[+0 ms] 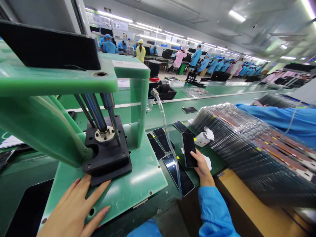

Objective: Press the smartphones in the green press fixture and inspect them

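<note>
My left hand [76, 205] lies with spread fingers on the green base plate [138, 184] of a press. Its fingertips reach the front edge of the black press block [108, 164], which hangs under metal rods. In my right hand [203, 166] a smartphone [189, 149] stands nearly upright, dark screen facing me, with fingers along its right edge. Below and left of it another phone [179, 174] lies on the bench, crossed by a clear air hose [166, 131]. More phones [164, 140] with yellow tabs lie beside the press.
A tall stack of clear plastic trays [237, 141] with brown strips fills the right side, above a cardboard box [247, 197]. A white bottle [203, 138] stands before it. A blue sleeve [283, 118] reaches in from the right. A black panel [29, 210] lies at lower left.
</note>
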